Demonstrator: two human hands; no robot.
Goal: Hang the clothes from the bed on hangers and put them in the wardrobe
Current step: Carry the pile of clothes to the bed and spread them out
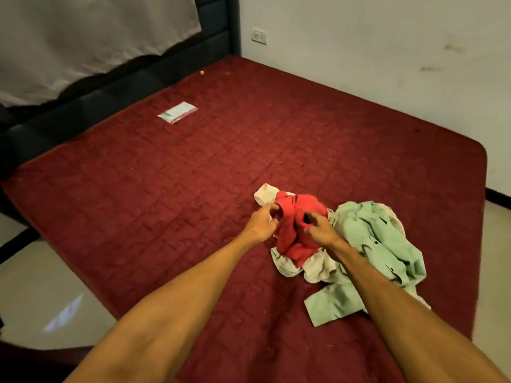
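On the maroon mattress (166, 189), near its edge: left hand (261, 222) and right hand (320, 230), each pinching the red garment (290, 236). Underneath, cream garment (315, 268); touching alongside, pale green button shirt (381, 244). Likely risk: tangled layers lifting together, then sliding floorward.

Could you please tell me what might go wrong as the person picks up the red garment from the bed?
The red garment lies bunched on the cream garment, so lifting may drag that one along. The left hand and right hand pinch only small folds, so the grip may slip. The green shirt lies near the mattress edge and could get knocked off.
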